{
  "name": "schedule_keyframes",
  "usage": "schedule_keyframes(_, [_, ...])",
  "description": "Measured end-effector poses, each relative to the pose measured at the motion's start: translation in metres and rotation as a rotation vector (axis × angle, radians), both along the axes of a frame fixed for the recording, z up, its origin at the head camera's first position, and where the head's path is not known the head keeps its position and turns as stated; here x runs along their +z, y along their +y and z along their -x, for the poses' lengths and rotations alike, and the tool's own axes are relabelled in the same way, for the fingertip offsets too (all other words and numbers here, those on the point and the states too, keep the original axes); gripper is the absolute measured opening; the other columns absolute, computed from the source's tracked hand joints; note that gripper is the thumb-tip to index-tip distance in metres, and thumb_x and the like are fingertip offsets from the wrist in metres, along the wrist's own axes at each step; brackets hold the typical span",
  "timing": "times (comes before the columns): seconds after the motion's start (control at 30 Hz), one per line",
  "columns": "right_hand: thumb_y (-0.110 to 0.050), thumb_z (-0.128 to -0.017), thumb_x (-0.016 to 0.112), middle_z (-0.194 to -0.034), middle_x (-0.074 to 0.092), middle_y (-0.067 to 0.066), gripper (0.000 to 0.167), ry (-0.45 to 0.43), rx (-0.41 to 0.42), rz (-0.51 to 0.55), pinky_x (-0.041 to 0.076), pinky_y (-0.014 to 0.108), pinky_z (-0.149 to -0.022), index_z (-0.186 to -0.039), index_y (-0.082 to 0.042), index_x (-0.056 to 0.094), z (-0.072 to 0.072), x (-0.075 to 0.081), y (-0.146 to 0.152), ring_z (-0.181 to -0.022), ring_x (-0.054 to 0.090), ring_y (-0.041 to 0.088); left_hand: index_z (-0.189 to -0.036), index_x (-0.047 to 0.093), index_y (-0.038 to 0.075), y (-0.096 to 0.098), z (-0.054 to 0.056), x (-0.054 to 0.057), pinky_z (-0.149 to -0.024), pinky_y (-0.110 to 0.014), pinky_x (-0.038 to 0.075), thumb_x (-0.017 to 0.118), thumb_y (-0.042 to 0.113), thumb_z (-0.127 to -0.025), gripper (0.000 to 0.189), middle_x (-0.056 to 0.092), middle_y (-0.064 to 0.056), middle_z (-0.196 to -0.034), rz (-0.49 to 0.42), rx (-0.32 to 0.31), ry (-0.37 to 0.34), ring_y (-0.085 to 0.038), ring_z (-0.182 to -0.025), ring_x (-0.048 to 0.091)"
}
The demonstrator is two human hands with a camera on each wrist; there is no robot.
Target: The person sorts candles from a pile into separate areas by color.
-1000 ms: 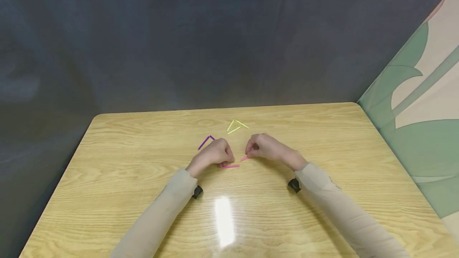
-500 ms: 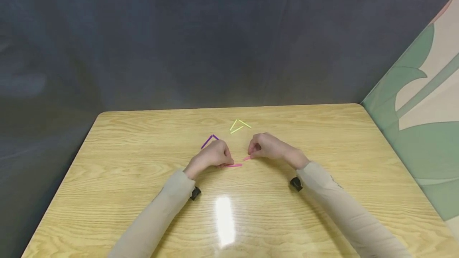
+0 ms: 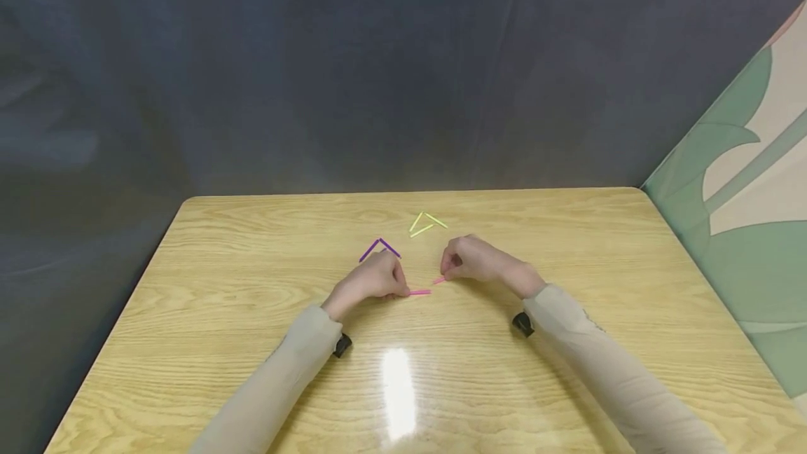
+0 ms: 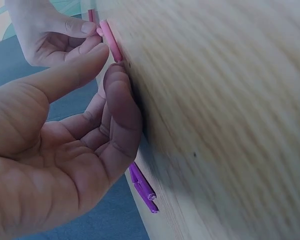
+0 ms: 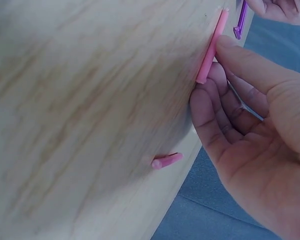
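Note:
In the head view my left hand (image 3: 375,276) is low over the table, thumb and index finger at the left end of a short pink stick (image 3: 421,292). The left wrist view shows these fingertips pinching the near end of that stick (image 4: 111,42). My right hand (image 3: 474,258) pinches another pink stick (image 3: 438,280) a little farther back and to the right; its thumb and finger show on the stick (image 5: 212,50) in the right wrist view. One more pink stick (image 5: 167,161) lies on the table beside the right hand, hidden in the head view.
Purple sticks (image 3: 370,251) form a peak just behind the left hand, partly covered by it. Three yellow sticks (image 3: 422,230) lie in a loose triangle farther back. A dark curtain (image 3: 403,69) hangs behind the wooden table (image 3: 252,244); a patterned panel (image 3: 756,272) stands at the right.
The left hand has shifted slightly left and nearer along its pink stick, uncovering more of the purple sticks. The right hand and its stick have hardly moved. The head view has drifted slightly.

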State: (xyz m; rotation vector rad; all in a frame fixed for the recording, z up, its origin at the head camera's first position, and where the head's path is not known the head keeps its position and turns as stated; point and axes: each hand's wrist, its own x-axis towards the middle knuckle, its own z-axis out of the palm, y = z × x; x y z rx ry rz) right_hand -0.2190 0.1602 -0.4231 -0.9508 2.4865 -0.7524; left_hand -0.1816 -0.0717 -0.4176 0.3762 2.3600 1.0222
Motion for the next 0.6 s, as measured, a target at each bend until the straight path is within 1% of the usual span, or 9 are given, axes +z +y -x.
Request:
schedule_keyframes(0.33, [-0.005, -0.085, 0.073, -0.082, 0.064, -0.004, 0.004, 0.038, 0.044, 0.015, 0.05, 0.024, -0.07, -0.083, -0.008, 0.071, 0.0003, -0.0029, 0.0011, -0.073, 0.056, 0.007, -0.071, 0.07, 0.0, 0.0021, -0.0026, -0.0018, -0.044, -0.018, 0.039, 0.075, 0.0, -0.08, 0.01, 0.065, -0.007, -0.062, 0.004, -0.01, 0.045, -0.011, -0.046, 0.05])
schedule_keyframes(0.6, [-0.003, -0.088, 0.069, -0.081, 0.063, -0.003, 0.006, 0.004, 0.049, 0.057, 0.05, 0.024, -0.068, -0.083, -0.006, 0.07, 0.001, -0.0059, 0.0021, -0.073, 0.055, 0.007, -0.072, 0.069, 0.0, 0.0008, -0.0048, -0.0016, -0.043, -0.018, 0.038, 0.074, 0.0, -0.081, 0.01, 0.064, -0.008, -0.062, -0.013, 0.002, 0.066, -0.011, -0.045, 0.049])
